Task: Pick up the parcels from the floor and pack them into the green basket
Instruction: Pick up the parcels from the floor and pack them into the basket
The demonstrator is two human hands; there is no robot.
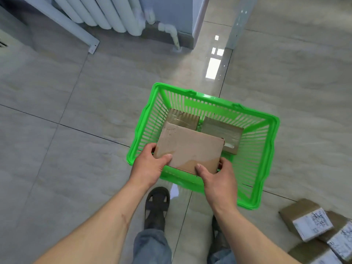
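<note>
A flat brown cardboard parcel [188, 147] hangs over the near left part of the green basket [264, 149]. My left hand [150, 164] grips its near left corner, thumb on top. My right hand [215, 178] grips its near right edge, thumb on top too. Two taped brown parcels lie on the basket floor: one at the far left [183, 118], one at the right [224, 133]. More parcels with white labels [306, 219] lie on the floor at the lower right.
A white radiator [106, 14] with a pipe stands at the top left, by a blue wall corner. A metal shelf leg [91, 42] meets the tiled floor beside it. My sandalled foot [156, 206] stands just before the basket.
</note>
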